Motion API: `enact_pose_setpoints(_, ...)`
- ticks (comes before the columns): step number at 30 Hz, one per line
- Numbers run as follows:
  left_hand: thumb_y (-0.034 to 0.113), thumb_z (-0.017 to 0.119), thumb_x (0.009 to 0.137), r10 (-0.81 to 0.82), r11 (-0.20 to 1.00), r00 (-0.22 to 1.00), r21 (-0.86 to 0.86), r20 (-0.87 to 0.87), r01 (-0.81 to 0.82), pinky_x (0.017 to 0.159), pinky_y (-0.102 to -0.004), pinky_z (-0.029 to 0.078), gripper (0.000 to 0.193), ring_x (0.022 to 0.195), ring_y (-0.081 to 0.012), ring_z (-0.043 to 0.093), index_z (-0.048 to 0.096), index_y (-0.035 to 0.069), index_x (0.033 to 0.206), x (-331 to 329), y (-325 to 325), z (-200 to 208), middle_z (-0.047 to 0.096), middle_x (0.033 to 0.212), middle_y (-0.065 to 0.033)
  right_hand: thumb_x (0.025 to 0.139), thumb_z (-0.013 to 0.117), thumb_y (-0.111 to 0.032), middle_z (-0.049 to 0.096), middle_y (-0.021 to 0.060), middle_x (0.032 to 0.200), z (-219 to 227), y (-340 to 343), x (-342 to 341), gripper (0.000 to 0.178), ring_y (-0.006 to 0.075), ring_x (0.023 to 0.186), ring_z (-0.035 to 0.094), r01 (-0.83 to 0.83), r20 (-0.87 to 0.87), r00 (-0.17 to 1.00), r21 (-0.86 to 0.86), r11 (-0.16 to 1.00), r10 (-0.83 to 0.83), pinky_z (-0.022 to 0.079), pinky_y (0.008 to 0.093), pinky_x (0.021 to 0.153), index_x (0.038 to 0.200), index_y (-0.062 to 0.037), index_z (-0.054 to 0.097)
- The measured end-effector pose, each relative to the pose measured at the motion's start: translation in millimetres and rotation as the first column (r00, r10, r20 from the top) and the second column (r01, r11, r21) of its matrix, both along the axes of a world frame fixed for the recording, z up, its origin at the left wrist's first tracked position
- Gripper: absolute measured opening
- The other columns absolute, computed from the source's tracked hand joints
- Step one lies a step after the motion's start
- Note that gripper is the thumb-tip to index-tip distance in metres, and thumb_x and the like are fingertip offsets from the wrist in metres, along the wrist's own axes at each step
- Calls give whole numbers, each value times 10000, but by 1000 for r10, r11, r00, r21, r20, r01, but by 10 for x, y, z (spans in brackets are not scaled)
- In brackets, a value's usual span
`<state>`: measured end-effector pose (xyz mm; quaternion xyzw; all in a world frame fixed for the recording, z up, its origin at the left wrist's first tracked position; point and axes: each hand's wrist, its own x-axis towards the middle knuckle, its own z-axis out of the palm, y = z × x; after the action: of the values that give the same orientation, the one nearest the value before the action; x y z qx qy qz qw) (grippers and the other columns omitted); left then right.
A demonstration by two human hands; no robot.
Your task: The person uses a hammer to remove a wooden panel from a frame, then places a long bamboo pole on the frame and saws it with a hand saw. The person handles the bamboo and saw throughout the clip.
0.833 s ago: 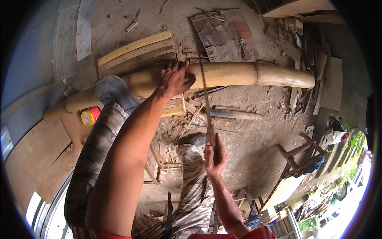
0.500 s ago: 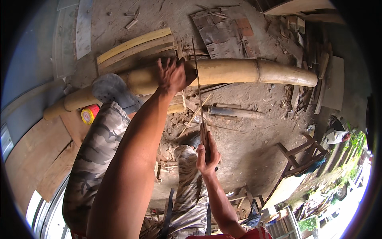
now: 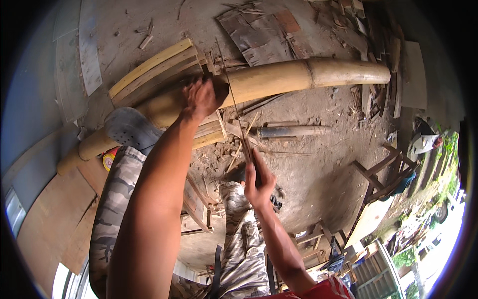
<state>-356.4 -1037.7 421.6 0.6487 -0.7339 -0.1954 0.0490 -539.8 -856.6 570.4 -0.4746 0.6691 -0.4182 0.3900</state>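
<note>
Head view: the person's left hand (image 3: 200, 99) is resting on top of a thick bamboo pole (image 3: 269, 78), its fingers (image 3: 194, 89) bending over the pole; how firmly they are closing on it, one cannot tell. The right hand (image 3: 260, 182) is gripping the handle of a saw (image 3: 232, 94), the fingers wrapping around it, nearer the person than the pole. The saw's thin blade is pointing away and slightly left, crossing the pole just to the right of the left hand; whether its teeth are sitting in a cut is too small to make out.

The pole is stretching from the left side to the upper right, lying across a slatted wooden surface (image 3: 149, 69) whose slats are showing on both sides of it. A grey clog (image 3: 130, 127) on the person's left foot is resting over the pole, left of the hand. A red and yellow can (image 3: 107, 161) is showing partly beside the camouflage trouser leg (image 3: 119, 199). On the dirt floor (image 3: 318, 159), a dark-ended tube (image 3: 296, 131) is lying to the right of the saw. Farther off, a worn brown sheet (image 3: 264, 37) is lying beyond the pole, and a wooden frame (image 3: 383, 172) is standing at the right.
</note>
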Motion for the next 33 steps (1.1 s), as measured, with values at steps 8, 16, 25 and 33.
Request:
enact_pose_setpoints(8, 438, 639, 878, -9, 985, 998, 170, 66, -3, 1067, -584, 359, 673, 1322, -442, 451, 464, 50, 1399, -202, -56, 441, 482, 1442, -221, 933, 595, -80, 738, 184, 836, 34, -7, -13, 424, 92, 626, 658, 17, 57, 998, 136, 991, -25, 523, 239, 541, 1313, 106, 558)
enact_pose_setpoints(16, 314, 594, 906, -65, 979, 995, 200, 82, 47, 1043, -562, 387, 506, 1325, -394, 475, 509, 75, 1344, -119, -72, 306, 490, 1442, -222, 946, 576, -82, 731, 160, 803, -82, -603, 149, 400, 115, 651, 694, 61, 62, 996, 110, 992, -68, 535, 271, 555, 1328, 38, 575)
enact_pose_setpoints(25, 391, 594, 912, 11, 987, 1000, 161, 11, -13, 1077, -578, 324, 541, 1305, -378, 491, 501, 120, 1370, -149, -125, 389, 525, 1404, -216, 935, 590, -79, 693, 258, 1132, 256, 535, -181, 458, 163, 696, 725, -94, -79, 992, 44, 995, 98, 554, 261, 571, 1349, 101, 516)
enact_pose_setpoints(33, 489, 589, 896, 1, 951, 999, 308, 52, -17, 1078, -575, 321, 640, 1272, -385, 511, 466, 157, 1430, -14, -207, 89, 549, 1377, -182, 931, 585, -66, 736, 173, 821, 180, -85, 91, 426, 133, 604, 689, -1, -82, 997, 73, 997, 7, 536, 261, 518, 1329, 83, 552)
